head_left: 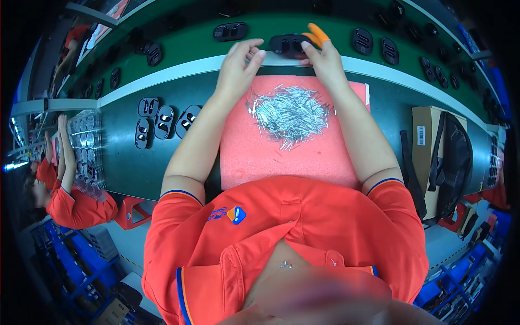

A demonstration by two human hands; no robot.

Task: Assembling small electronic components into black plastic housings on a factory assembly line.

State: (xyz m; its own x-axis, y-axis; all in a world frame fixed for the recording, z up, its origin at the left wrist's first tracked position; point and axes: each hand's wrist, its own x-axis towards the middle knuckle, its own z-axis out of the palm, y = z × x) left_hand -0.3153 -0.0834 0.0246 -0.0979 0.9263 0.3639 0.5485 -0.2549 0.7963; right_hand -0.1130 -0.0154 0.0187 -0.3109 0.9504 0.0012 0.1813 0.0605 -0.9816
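At the edge of the green conveyor belt, my right hand [327, 60] grips a black oval case [287, 45] with its thumb on the near face. Orange finger cots cover two of that hand's fingers. To the left of the case is my left hand [241, 65], its fingers loosely bent with a gap to the thumb and nothing visible between them. Below both hands, a heap of thin silvery metal pins [290, 115] lies on a pink foam sheet [287, 165].
Several black oval cases [164, 122] lie on the dark green bench left of the foam. More cases [230, 31] sit on the belt [189, 52]. At right stand a cardboard box [421, 157] and a black bag [452, 162]. Another person [81, 208] sits at far left beside clear trays [88, 154].
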